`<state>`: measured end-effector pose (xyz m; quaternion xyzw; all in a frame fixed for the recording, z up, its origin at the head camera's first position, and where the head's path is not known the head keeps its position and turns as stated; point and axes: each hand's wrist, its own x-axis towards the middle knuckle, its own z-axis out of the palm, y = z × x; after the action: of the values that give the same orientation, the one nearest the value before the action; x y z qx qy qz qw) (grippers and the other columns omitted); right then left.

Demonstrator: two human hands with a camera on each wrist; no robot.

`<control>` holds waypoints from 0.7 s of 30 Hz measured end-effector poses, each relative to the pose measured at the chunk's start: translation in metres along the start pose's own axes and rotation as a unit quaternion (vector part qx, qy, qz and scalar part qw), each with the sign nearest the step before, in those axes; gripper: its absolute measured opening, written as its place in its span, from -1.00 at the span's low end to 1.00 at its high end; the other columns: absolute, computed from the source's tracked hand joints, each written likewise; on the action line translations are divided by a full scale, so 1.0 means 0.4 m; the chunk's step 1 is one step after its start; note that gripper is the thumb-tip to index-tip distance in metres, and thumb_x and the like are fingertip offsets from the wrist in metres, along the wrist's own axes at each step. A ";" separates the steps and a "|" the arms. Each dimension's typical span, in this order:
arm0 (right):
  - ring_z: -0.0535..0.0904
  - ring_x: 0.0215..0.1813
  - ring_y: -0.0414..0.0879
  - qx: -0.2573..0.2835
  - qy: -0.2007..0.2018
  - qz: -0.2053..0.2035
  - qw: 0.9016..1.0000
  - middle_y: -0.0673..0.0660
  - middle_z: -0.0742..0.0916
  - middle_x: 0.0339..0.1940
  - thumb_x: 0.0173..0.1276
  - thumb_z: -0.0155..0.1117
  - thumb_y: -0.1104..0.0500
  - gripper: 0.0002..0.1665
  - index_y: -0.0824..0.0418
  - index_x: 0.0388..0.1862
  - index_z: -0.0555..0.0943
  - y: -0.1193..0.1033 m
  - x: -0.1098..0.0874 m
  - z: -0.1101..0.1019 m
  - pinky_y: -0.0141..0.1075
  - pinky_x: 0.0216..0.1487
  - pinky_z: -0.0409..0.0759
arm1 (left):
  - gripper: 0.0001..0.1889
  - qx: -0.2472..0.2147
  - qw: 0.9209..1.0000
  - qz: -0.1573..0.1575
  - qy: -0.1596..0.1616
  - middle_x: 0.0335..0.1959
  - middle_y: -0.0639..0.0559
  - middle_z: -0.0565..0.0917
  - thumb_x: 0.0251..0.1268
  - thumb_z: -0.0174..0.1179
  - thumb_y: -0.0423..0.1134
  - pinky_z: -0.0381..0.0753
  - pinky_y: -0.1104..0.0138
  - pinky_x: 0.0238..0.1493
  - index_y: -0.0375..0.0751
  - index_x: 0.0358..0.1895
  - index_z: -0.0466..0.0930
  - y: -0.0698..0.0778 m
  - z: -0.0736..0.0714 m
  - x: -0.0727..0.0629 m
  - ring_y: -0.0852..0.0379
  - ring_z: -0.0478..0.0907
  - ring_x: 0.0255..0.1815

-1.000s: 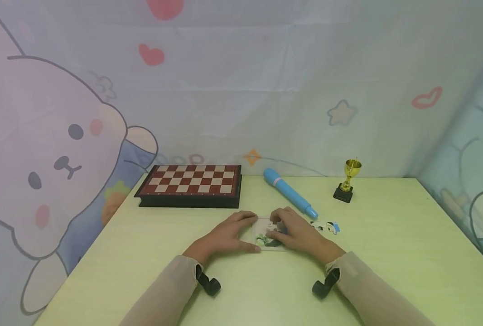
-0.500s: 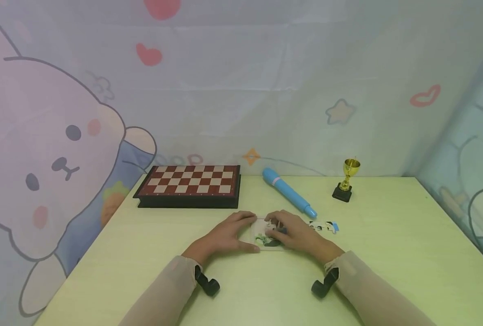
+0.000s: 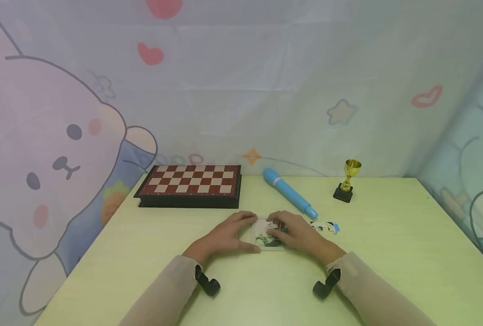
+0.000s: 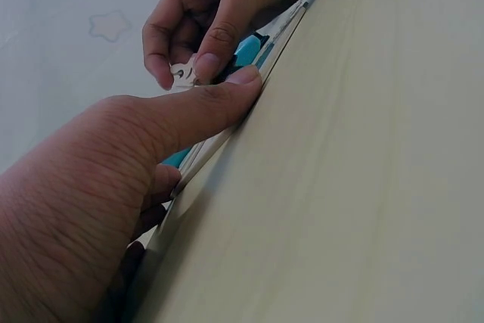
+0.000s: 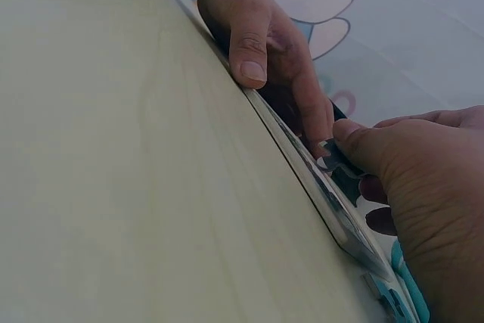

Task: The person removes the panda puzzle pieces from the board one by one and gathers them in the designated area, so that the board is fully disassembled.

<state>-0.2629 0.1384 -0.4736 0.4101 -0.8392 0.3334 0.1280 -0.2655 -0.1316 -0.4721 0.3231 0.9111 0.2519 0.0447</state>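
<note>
A small flat puzzle board (image 3: 259, 227) with a green, white and dark picture lies on the table between both hands. My left hand (image 3: 224, 233) holds it from the left, thumb at the near edge and fingertips at the far left corner. Over the board's right half, my right hand (image 3: 300, 232) pinches a puzzle piece (image 4: 181, 75) between thumb and fingers. That piece shows white with dark lines in the left wrist view, close over the board. The right hand hides much of the board's right side. Several loose puzzle pieces (image 3: 326, 227) lie just right of the right hand.
Back left stands a black-sided chessboard box (image 3: 190, 201) with a red and white top. A blue microphone-shaped stick (image 3: 290, 192) lies diagonally behind the right hand. Further right is a gold trophy cup (image 3: 346, 183) on a black base. A printed cloth (image 3: 266, 90) hangs behind the table.
The right hand has lowered slightly over the board, its fingers shifting a little around the puzzle piece. The left hand keeps its place on the board.
</note>
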 end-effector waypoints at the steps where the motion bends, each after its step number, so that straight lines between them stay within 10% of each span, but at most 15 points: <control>1: 0.64 -0.09 -0.23 0.000 0.002 0.002 1.000 -0.05 0.71 -0.05 0.41 0.38 0.08 -0.63 0.13 0.14 0.59 0.000 -0.004 -0.001 -0.28 -0.11 0.66 | 0.05 0.000 1.000 -0.002 -0.001 0.51 0.22 0.24 0.00 0.27 0.53 0.24 0.07 0.47 0.07 0.54 0.27 0.000 0.001 -0.001 0.12 0.14 0.53; 21: 0.57 -0.28 -0.32 -0.038 0.082 0.038 0.995 -0.21 0.66 -0.30 0.22 0.53 0.26 -0.58 0.10 0.05 0.62 0.074 -0.190 -0.141 -0.36 -0.31 0.55 | 0.06 0.005 1.000 -0.009 -0.002 0.51 0.22 0.24 -0.01 0.31 0.50 0.20 0.12 0.49 0.04 0.55 0.27 0.007 -0.002 -0.003 0.15 0.12 0.54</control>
<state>-0.2411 0.2349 -0.4823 0.3437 -0.8531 0.3383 0.1990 -0.2630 -0.1309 -0.4703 0.3155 0.9151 0.2468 0.0470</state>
